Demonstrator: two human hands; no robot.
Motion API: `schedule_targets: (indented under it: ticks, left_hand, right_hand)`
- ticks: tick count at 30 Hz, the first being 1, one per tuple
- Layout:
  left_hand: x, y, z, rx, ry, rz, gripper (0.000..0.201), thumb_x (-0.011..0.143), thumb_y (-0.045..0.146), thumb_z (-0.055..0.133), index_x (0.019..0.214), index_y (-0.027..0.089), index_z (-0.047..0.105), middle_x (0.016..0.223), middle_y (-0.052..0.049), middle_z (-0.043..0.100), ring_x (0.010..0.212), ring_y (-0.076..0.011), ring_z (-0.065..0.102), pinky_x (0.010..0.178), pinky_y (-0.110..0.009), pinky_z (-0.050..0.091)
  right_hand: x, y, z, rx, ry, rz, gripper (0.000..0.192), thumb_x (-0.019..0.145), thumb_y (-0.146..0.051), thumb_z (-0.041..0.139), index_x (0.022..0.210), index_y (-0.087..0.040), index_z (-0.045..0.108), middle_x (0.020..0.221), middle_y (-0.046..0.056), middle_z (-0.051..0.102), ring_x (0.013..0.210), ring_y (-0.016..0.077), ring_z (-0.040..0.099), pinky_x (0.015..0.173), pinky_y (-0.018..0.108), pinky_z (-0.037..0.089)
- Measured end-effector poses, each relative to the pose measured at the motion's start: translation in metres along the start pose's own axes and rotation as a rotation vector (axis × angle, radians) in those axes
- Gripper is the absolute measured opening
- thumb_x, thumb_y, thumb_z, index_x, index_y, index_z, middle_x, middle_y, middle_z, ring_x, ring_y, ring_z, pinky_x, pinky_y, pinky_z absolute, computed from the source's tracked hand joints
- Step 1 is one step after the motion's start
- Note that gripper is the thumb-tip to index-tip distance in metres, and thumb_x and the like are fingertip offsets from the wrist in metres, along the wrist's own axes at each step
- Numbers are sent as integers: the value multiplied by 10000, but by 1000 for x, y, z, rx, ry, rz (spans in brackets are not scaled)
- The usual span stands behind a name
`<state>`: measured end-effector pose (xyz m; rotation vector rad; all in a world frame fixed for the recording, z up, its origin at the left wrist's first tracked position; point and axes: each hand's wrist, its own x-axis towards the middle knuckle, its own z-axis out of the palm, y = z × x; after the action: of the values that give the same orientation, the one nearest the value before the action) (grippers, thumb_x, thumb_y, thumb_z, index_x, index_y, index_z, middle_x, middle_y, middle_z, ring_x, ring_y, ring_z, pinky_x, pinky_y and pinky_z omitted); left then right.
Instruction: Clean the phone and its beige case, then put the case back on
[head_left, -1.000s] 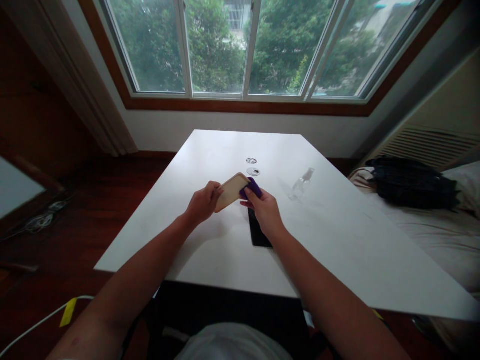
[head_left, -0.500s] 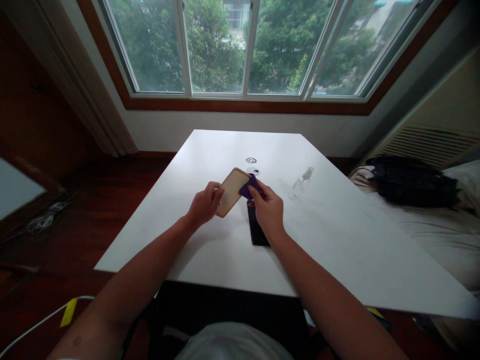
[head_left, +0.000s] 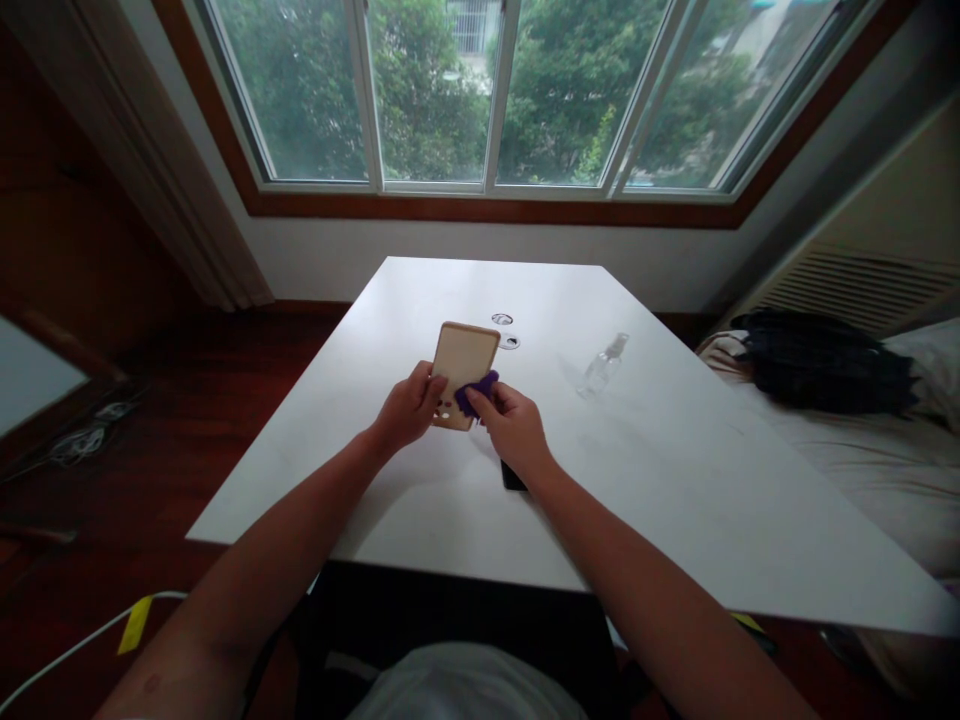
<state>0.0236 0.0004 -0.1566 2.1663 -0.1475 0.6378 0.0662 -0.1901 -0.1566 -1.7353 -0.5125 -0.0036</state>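
Note:
My left hand (head_left: 407, 408) grips a tan phone case (head_left: 463, 362) by its lower left edge and holds it upright above the white table (head_left: 675, 450). My right hand (head_left: 511, 428) pinches a small purple cloth (head_left: 476, 392) against the lower part of the case. A black phone (head_left: 512, 476) lies flat on the table under my right hand, mostly hidden by it.
A small clear spray bottle (head_left: 602, 367) lies on the table to the right. Two round cable holes (head_left: 506, 331) sit behind the case. A bed with a dark garment (head_left: 817, 365) stands at the right. A white cable (head_left: 67, 650) runs over the floor at the lower left.
The case has turned from tilted sideways to upright, facing me. My right hand with the purple cloth has moved left and down onto the case's lower part, covering more of the black phone.

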Motion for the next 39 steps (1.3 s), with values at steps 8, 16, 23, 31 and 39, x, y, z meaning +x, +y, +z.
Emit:
schedule_targets:
  ticks: [8,16,23,31,39]
  left_hand:
    - [-4,3,-1,113,-154,171,323,960,463,542,830,168,517,655,-2,594,548,-100,531,536,-209,369]
    - [-6,-5,0,5,74,42,508,997,494,460,656,127,547,547,-26,531,491,-96,485,463,-207,323]
    - [-3,-10,-1,-261,325,-139,570,988,607,421,726,125,575,641,-61,605,551,-127,552,461,-214,409]
    - [-6,-1,0,-213,-207,33,454,985,512,492,918,110,692,698,-58,652,577,-132,585,520,-227,465]
    - [-5,-5,-4,-312,15,168,351,985,468,512,1071,138,596,681,-1,590,503,-87,526,487,-203,411]
  right_hand:
    - [3,-10,-14,97,150,-76,406,902,-549,644,1004,-161,704,860,41,670,673,134,532,614,254,419]
    - [-6,-5,-1,-169,-87,-166,335,948,-481,592,902,-165,692,744,18,614,639,125,489,594,268,342]
    - [-4,-12,-3,-268,-160,-287,311,946,-429,609,793,-163,662,758,23,543,667,121,476,620,280,365]
    - [-4,-17,-6,-142,6,-313,248,982,-414,562,967,-175,625,923,44,589,852,152,548,773,280,446]
    - [-4,-18,-12,-315,1,-375,259,994,-414,527,919,-172,581,860,39,572,780,147,514,710,285,395]
